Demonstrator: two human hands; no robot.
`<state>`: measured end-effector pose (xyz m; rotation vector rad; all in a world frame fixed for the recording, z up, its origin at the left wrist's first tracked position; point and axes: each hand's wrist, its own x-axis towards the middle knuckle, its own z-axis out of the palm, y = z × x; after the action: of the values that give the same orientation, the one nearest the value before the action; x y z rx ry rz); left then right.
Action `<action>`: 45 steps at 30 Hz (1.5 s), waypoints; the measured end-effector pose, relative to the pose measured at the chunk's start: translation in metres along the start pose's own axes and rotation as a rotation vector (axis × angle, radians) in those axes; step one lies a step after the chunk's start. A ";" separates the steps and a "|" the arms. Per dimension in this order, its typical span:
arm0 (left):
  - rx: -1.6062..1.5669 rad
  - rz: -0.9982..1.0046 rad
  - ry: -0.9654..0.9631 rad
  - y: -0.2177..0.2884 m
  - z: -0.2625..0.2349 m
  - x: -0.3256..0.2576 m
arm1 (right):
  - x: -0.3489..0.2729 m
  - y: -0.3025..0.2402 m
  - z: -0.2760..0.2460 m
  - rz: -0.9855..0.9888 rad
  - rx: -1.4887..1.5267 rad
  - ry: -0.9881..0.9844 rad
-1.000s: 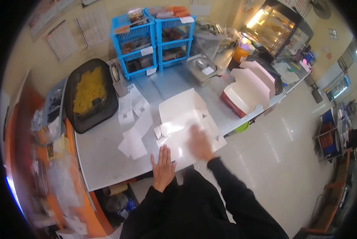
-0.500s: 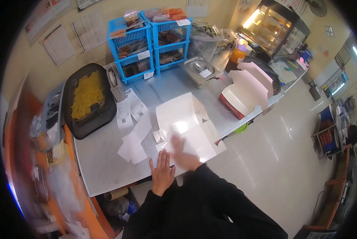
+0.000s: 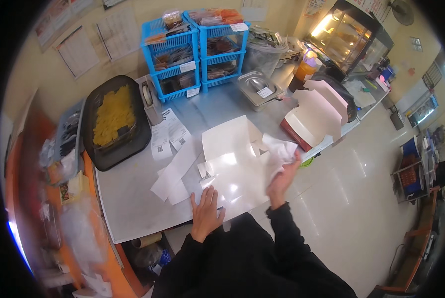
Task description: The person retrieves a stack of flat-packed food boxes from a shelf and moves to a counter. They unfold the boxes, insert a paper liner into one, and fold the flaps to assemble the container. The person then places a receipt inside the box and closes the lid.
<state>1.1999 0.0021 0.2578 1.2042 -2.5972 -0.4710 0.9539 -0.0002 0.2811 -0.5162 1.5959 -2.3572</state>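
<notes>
A metal worktop (image 3: 133, 211) is set against a wall, with blue stacked baskets (image 3: 175, 59) placed at the far edge. An unfolded white carton (image 3: 225, 141) is laid on it, directly ahead of the hands; its longer extent appears to run away from the person, its far end slanted leftward. The left hand (image 3: 206, 214) is rested at the carton's near edge, fingers spread, nothing grasped. A crumpled white sheet (image 3: 280, 149), material not determinable, is gripped by the right hand (image 3: 283, 180) at the carton's right side. The nearer corner of an open red-and-white box (image 3: 309, 119) lies closer to the right hand than to the left. Compared with half a second earlier, the right hand is shifted rightward from the carton's near middle, and the sheet is now visible; the left hand is little displaced.
</notes>
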 end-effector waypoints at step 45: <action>-0.053 -0.082 -0.016 -0.003 -0.010 0.002 | -0.036 0.055 0.066 -0.104 -0.459 -0.791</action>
<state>1.2041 -0.0029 0.2662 1.2984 -2.5397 -0.5640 1.0146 -0.0626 0.2466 -1.4286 1.6788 -1.4829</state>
